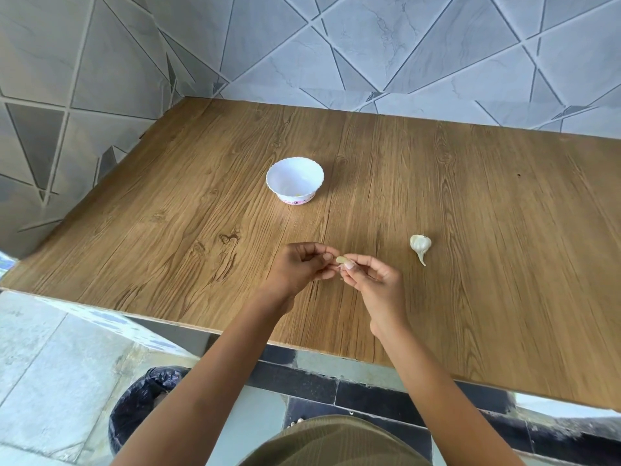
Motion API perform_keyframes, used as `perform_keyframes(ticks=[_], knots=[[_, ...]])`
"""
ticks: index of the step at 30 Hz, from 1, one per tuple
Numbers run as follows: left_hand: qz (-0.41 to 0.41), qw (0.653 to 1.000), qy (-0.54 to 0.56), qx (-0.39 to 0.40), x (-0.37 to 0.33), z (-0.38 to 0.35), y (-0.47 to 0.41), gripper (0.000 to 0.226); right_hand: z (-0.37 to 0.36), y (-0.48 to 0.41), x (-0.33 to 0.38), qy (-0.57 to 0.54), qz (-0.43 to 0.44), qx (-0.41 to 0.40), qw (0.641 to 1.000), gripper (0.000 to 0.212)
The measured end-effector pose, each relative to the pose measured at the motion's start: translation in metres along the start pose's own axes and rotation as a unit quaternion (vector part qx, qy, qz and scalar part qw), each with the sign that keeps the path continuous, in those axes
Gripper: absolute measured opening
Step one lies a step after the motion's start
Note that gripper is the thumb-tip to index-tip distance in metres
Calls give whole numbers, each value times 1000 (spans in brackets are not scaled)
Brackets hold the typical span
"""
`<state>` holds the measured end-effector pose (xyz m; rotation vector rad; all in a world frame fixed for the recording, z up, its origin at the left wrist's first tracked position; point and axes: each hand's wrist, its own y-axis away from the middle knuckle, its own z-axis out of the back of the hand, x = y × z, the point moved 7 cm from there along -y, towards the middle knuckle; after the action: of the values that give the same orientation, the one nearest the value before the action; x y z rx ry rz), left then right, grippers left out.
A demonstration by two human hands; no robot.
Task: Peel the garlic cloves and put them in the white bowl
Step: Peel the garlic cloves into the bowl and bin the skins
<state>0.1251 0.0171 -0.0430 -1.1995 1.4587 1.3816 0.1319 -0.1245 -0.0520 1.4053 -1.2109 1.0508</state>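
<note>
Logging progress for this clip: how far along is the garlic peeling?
Done: uncertain; whether the white bowl holds any cloves is too small to tell. In hand: the left hand and right hand pinch one garlic clove, seemingly partly peeled. Left: finish it, drop it in the bowl, then peel the garlic bulb right of the hands.

The white scalloped bowl (285,176) stands near the middle of the brown wooden table (470,196); the white garlic bulb (420,245) lies right of it, nearer the front edge.

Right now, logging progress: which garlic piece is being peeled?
The clove pinched between left hand and right hand; the bulb lies untouched on the table.
</note>
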Motion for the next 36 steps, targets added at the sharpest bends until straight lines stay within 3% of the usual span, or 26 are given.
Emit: perform_keyframes(ticks=[6,10,12,14,16,18,20,23,25,27,30,36], knots=[[-12,999,-30,-17,-5,1,2,9,4,-1,7,74,100,-6,992,19],[4,1000,-4,-12,-5,6,-2,9,0,-4,4,50,84,45,994,17],[10,1000,21,-8,-5,10,-2,12,3,-7,2,96,93,46,990,17],[11,1000,28,-6,-5,12,-2,17,5,-11,5,228,159,38,960,17],[7,1000,16,-2,-7,12,-2,22,2,-11,10,346,240,22,907,15],[0,1000,3,0,-9,13,-2,24,-1,-9,16,400,276,-12,874,7],[-3,1000,13,-4,-10,14,-3,24,-1,-10,19,416,271,-46,867,11],[-2,999,31,-8,-10,15,-2,21,-2,-13,21,381,283,-32,879,18],[-6,999,33,-7,-12,14,-2,18,-8,-15,21,315,275,46,907,21],[-11,1000,28,-7,-12,15,-2,17,-13,-16,16,249,210,103,940,29],[-12,1000,10,-1,-13,14,-2,18,-13,-18,13,204,179,107,957,19],[-18,999,26,20,-16,11,-3,21,-11,-22,12,133,134,111,976,22]])
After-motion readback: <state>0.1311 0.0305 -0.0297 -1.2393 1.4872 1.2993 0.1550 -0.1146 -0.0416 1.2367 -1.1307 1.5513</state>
